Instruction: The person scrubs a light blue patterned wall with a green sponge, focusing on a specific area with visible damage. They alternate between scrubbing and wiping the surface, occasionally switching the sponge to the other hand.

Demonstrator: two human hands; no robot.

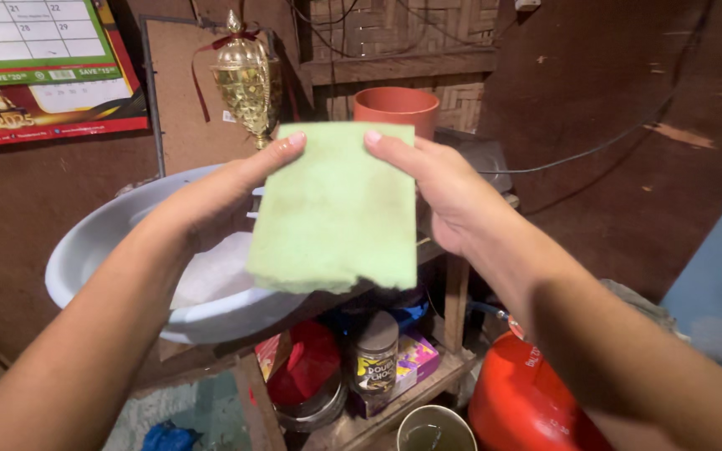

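Head view: both hands hold a pale green cloth (334, 209) up in front of the shelf, each pinching one of its top corners; the left hand (226, 194) grips the upper left corner with the thumb lying along the front, and the right hand (436, 185) grips the upper right corner the same way, so both are closed on the cloth; the cloth hangs flat and nearly square, folded into a thick pad, its surface slightly fuzzy and faintly mottled, its bottom edge uneven and a little ragged; it hides much of what stands behind it; just behind and to its left a white plastic basin (119, 242) sits tilted on the top board of a wooden shelf (453, 309), with something white lying inside it; a gold trophy (246, 79) with a red ribbon stands at the back of that board, and a terracotta-coloured pot (396, 107) stands beside it, above the cloth's top edge; on the lower board sit a dark jar (375, 355) and a red lidded container (307, 367); a red gas cylinder (520, 401) stands near the shelf's right edge; a calendar (39, 63) hangs on the wall at the upper left.
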